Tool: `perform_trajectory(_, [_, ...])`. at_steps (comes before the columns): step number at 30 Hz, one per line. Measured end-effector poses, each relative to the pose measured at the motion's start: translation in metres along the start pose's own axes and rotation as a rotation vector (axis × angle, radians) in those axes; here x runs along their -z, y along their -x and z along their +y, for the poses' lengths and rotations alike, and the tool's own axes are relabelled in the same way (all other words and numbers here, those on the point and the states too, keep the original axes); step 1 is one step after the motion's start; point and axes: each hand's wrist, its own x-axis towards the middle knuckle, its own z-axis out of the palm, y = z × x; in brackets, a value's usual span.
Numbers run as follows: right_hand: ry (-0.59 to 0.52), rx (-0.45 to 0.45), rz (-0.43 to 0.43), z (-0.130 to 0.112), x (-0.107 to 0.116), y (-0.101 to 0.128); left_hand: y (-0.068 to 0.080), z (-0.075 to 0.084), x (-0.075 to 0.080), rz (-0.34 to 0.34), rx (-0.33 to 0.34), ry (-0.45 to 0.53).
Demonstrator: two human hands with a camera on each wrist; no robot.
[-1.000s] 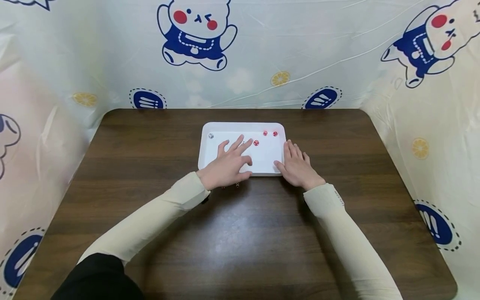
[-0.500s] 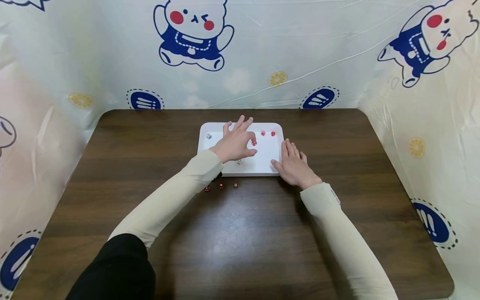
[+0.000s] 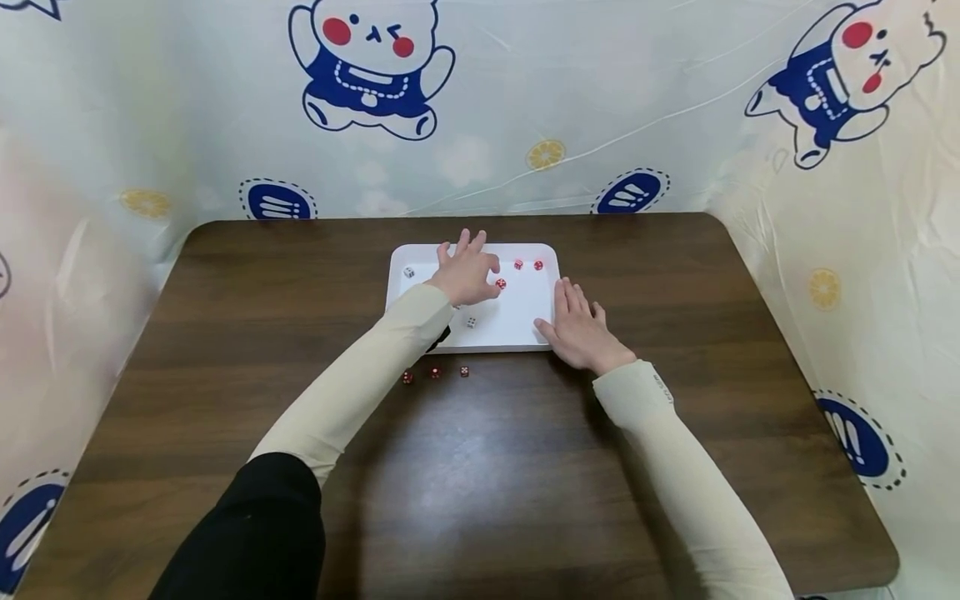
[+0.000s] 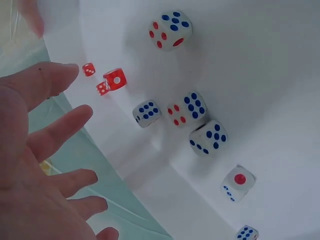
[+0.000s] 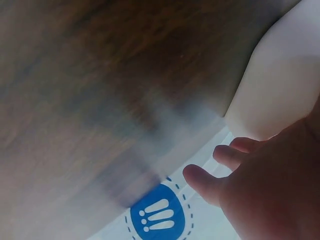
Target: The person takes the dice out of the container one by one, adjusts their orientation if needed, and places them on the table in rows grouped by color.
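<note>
Steadying the white tray (image 3: 517, 329) at its near right corner, the right hand (image 3: 579, 329) lies flat, fingers straight, holding nothing. Beyond, the left hand (image 3: 467, 271) hovers spread and empty over the tray, whose long axis runs left-right, a red die (image 3: 500, 283) just right of its fingertips.

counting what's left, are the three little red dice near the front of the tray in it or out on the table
Out. The three red dice lie in a row on the bare wooden table, just in front of the white tray's near edge.

Dark wood table (image 3: 525, 467), cartoon-bear backdrop sheet (image 3: 525, 100) — blue badges, lemon prints, 3 sides.
</note>
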Motion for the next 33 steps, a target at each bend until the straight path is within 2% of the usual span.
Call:
perform_trajectory(16, [-0.016, 0.013, 0.008, 0.000, 0.001, 0.001, -0.015, 0.006, -0.012, -0.047, 0.061, -0.045])
perform_trajectory(33, [-0.025, 0.018, 0.012, 0.001, -0.001, 0.000, -0.019, 0.008, -0.019, -0.086, 0.056, -0.056])
